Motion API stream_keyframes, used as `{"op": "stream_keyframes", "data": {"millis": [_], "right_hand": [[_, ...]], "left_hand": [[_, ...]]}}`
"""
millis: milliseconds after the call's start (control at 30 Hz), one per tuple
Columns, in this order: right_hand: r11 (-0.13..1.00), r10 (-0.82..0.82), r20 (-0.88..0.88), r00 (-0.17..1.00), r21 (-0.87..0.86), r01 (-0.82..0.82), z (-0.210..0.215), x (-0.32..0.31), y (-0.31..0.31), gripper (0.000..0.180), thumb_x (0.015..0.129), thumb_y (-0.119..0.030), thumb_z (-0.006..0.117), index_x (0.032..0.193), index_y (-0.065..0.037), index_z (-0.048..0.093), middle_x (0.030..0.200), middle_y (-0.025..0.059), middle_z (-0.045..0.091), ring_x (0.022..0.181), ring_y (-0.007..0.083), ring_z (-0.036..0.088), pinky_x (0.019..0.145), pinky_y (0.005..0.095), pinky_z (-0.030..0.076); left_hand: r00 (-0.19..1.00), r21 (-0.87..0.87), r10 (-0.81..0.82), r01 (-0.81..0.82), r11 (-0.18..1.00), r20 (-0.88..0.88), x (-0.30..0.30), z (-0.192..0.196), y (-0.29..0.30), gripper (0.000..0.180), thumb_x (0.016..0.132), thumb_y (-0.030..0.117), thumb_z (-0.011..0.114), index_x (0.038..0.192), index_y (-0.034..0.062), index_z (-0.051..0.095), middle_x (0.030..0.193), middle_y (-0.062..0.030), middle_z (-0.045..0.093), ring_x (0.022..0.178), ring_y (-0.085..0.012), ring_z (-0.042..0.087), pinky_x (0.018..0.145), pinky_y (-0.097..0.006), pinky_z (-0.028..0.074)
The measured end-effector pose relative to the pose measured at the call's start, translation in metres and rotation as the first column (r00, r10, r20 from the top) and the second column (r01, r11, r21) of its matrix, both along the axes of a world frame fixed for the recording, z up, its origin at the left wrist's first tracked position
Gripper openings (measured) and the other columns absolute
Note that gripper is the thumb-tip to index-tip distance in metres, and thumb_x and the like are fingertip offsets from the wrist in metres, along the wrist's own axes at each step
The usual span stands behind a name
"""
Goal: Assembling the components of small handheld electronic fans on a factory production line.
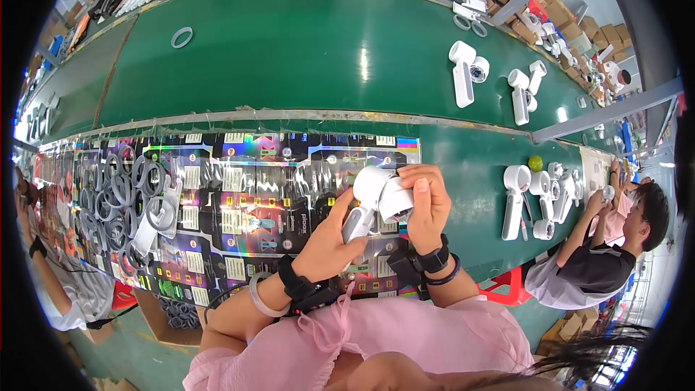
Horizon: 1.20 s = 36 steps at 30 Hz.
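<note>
A white handheld fan [369,185] with a round, jointed head is held between both hands over the printed sheets. My left hand [324,245] is closed around its grey-and-white handle. With fingers curled, my right hand [430,210] grips the outer white ring-shaped part of the head from the right side. The inside of the head is turned away and only partly visible. To the left, a heap of grey rings [116,195] lies on the glossy printed sheets [246,206], with a flat white piece [145,237] among them.
At right on the green table stand several white fans [515,199] and a green ball [536,164]. Beyond the ledge [289,116], more fans [463,76] and one grey ring [182,37] lie. Co-workers sit at right [601,261] and left [69,282]. A carton [156,318] of rings stands below.
</note>
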State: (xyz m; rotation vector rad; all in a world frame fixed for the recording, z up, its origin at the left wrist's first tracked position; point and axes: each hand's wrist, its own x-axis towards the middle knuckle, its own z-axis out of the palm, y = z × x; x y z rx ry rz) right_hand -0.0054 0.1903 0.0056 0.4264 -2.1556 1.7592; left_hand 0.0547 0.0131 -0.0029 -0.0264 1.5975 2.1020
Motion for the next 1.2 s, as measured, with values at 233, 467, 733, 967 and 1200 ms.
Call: {"op": "stream_keyframes", "data": {"millis": [233, 467, 733, 967, 1200], "right_hand": [[1.000, 0.019, 0.050, 0.999, -0.019, -0.018, -0.001, 0.000, 0.000, 0.021, 0.097, -0.010, 0.048, 0.083, 0.001, 0.060, 0.089, 0.0113, 0.060, 0.090, 0.0218, 0.059, 0.084, 0.0334, 0.046], [1.000, 0.016, 0.068, 0.998, -0.001, -0.016, -0.001, 0.002, -0.001, 0.025, 0.098, -0.012, 0.043, 0.082, 0.001, 0.058, 0.089, 0.0120, 0.060, 0.091, 0.0223, 0.058, 0.086, 0.0345, 0.044], [0.998, 0.024, 0.038, 0.999, -0.053, -0.022, -0.004, -0.002, 0.001, 0.022, 0.096, -0.013, 0.049, 0.085, 0.000, 0.062, 0.090, 0.0118, 0.061, 0.089, 0.0207, 0.058, 0.082, 0.0321, 0.044], [0.998, 0.001, -0.073, 0.997, -0.057, -0.005, -0.004, -0.002, 0.007, 0.021, 0.095, -0.014, 0.052, 0.084, 0.001, 0.062, 0.089, 0.0133, 0.065, 0.089, 0.0235, 0.061, 0.082, 0.0342, 0.047], [0.993, 0.024, -0.037, 0.999, -0.110, -0.028, -0.004, -0.002, 0.011, 0.023, 0.095, -0.013, 0.053, 0.080, 0.002, 0.062, 0.085, 0.0131, 0.067, 0.085, 0.0245, 0.064, 0.079, 0.0347, 0.049]], "left_hand": [[0.999, -0.041, 0.004, -0.006, 0.999, -0.043, 0.000, 0.000, -0.001, 0.079, 0.079, 0.000, 0.056, 0.148, 0.0041, 0.017, 0.120, -0.0169, 0.052, 0.082, -0.0183, 0.063, 0.065, -0.032, 0.054], [0.994, -0.086, 0.002, -0.011, 0.996, -0.105, 0.003, -0.011, -0.001, 0.080, 0.079, 0.003, 0.058, 0.148, 0.0040, 0.017, 0.123, -0.0187, 0.051, 0.085, -0.0204, 0.063, 0.070, -0.033, 0.054], [0.997, -0.027, 0.040, -0.042, 0.999, -0.069, 0.000, -0.005, 0.000, 0.079, 0.081, -0.004, 0.058, 0.148, 0.0049, 0.017, 0.115, -0.0137, 0.052, 0.084, -0.0162, 0.060, 0.061, -0.029, 0.055], [0.961, -0.148, -0.026, -0.015, 0.989, -0.274, 0.002, -0.019, 0.002, 0.084, 0.078, -0.009, 0.056, 0.150, 0.0071, 0.015, 0.126, -0.0127, 0.045, 0.078, -0.0134, 0.057, 0.060, -0.027, 0.051], [0.950, -0.237, -0.058, -0.017, 0.971, -0.306, 0.005, -0.013, 0.003, 0.084, 0.076, -0.003, 0.059, 0.149, 0.0021, 0.016, 0.127, -0.0156, 0.047, 0.107, -0.0209, 0.054, 0.090, -0.032, 0.046]]}}
